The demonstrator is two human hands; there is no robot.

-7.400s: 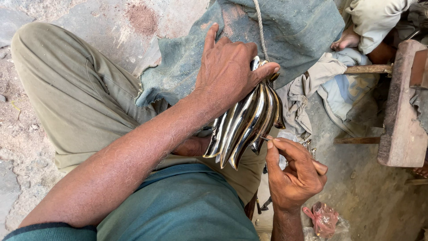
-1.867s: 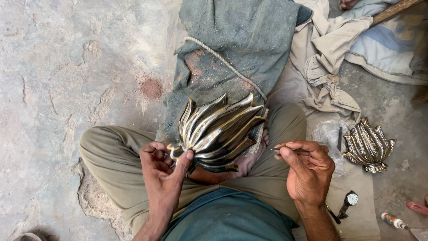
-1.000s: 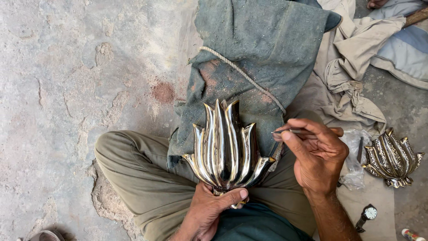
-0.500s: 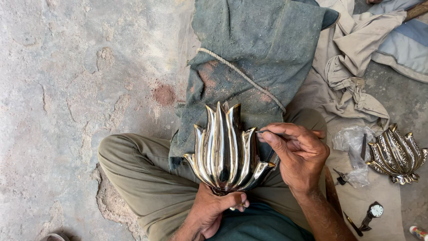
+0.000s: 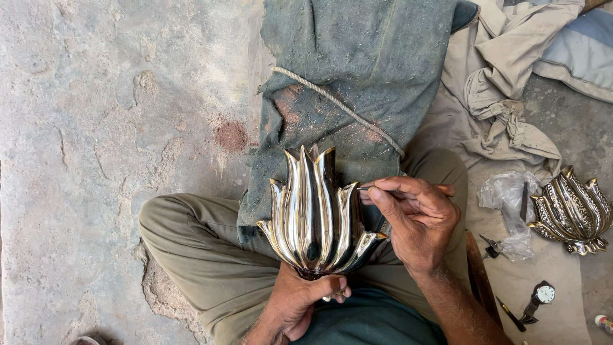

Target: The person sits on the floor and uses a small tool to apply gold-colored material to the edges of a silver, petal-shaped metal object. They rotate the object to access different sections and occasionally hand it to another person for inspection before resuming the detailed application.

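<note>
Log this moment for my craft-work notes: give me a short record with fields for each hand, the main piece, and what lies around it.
left hand: grips the base of the shiny lotus-shaped metal piece, holding it upright over the lap
right hand: pinches a thin metal tool, tip at a right-side petal
behind piece: dusty green cloth with a rope across it
right side: second, engraved lotus-shaped metal piece, clear plastic bag, wristwatch
ground: rough stone floor
</note>
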